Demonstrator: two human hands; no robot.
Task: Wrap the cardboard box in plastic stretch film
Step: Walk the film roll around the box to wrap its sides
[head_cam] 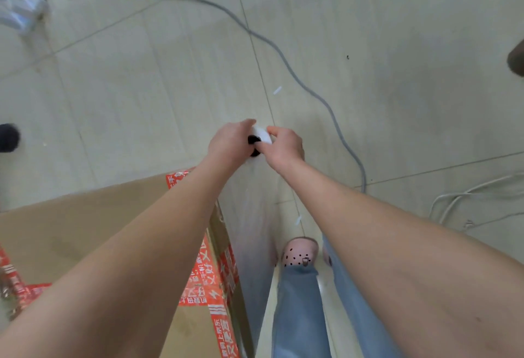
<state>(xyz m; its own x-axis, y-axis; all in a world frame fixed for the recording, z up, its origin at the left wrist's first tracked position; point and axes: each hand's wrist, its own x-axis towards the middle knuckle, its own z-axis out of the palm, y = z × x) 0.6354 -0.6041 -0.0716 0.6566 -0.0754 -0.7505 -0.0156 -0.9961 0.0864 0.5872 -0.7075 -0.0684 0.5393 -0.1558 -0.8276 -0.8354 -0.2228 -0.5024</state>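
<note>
Both hands, left hand (231, 142) and right hand (285, 145), grip the stretch film roll (259, 138) beyond the cardboard box (93, 233) on the floor (397, 45), fingers closed around it; film sheet (252, 216) runs down the box's side, mid-wrap, next likely rounding the far corner.

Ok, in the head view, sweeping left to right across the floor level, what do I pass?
Power strip → cardboard box → left hand → film roll → right hand → white cables.
</note>
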